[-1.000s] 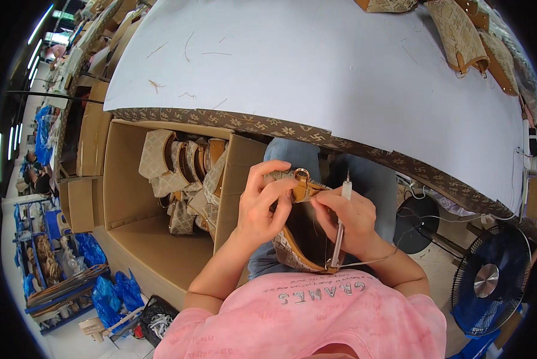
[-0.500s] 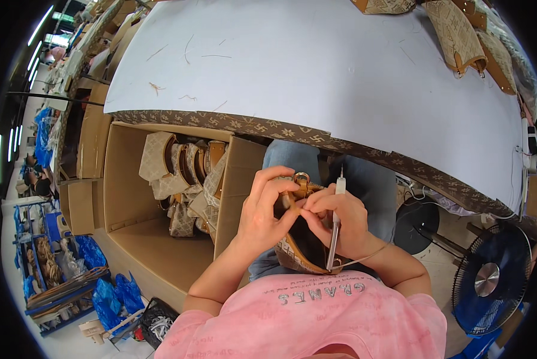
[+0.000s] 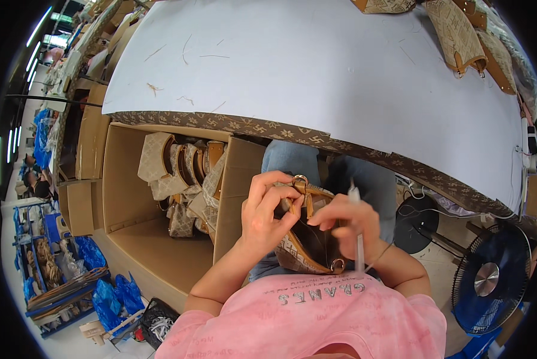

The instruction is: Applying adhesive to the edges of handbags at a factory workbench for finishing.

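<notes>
Roughly at nine o'clock from the lap stands a blue rack [image 3: 31, 312] holding tan bundles and clear plastic. Nearer, between nine and ten, a cardboard carton [image 3: 123, 179] holds a heap of patterned bags [image 3: 155, 163] with tan straps.

Next comes the left hand [image 3: 265, 212], thumb and forefinger pinched on a tan strap [image 3: 308, 205] just below a metal ring [image 3: 300, 179]. Its handbag [image 3: 291, 251] sits in the lap, mouth gaping, any contents lost in shadow. The right hand [image 3: 352, 220], blurred, curls its fingers around a white pen-like tool [image 3: 359, 246], tip toward twelve; whether its forefinger touches the strap, I cannot tell. If that wrist rolled toward nine, the tip might scuff the strap or nick the left fingers; slack in the cord [image 3: 381, 254] could catch the bag's lower ring [image 3: 338, 265], at five o'clock. Past three stands a fan [image 3: 487, 279].
</notes>
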The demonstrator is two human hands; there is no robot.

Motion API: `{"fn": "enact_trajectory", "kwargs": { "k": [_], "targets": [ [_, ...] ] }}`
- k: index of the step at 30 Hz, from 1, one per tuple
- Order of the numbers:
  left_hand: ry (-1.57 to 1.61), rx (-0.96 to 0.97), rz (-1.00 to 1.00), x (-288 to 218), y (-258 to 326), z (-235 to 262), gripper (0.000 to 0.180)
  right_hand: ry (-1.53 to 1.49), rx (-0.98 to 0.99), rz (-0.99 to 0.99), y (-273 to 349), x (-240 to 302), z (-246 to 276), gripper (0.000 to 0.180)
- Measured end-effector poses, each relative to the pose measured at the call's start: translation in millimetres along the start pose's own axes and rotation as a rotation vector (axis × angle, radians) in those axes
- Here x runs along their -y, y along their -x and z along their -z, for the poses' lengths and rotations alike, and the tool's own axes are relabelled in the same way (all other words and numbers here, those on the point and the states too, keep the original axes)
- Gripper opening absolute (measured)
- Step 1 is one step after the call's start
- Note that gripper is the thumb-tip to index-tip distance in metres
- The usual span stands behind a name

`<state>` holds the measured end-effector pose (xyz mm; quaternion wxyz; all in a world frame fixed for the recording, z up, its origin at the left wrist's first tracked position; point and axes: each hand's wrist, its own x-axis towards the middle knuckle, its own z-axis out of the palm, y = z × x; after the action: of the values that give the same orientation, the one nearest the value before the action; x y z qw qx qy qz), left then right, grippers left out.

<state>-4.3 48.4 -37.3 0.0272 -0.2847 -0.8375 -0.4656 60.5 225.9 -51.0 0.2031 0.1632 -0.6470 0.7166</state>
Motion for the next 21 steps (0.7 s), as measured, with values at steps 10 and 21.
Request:
{"fn": "enact_trajectory", "kwargs": {
  "k": [10, 21],
  "targets": [
    [0.067, -0.002, -0.130, 7.0, 1.9, 1.6, 0.023, -0.042, 0.066, -0.333, -12.6, -0.2, 19.2, 0.016],
    [0.073, -0.003, -0.156, 13.1, 4.8, 1.0, 0.024, -0.035, -0.180, -0.389, -7.6, 1.3, -3.6, 0.013]
  ]
}}
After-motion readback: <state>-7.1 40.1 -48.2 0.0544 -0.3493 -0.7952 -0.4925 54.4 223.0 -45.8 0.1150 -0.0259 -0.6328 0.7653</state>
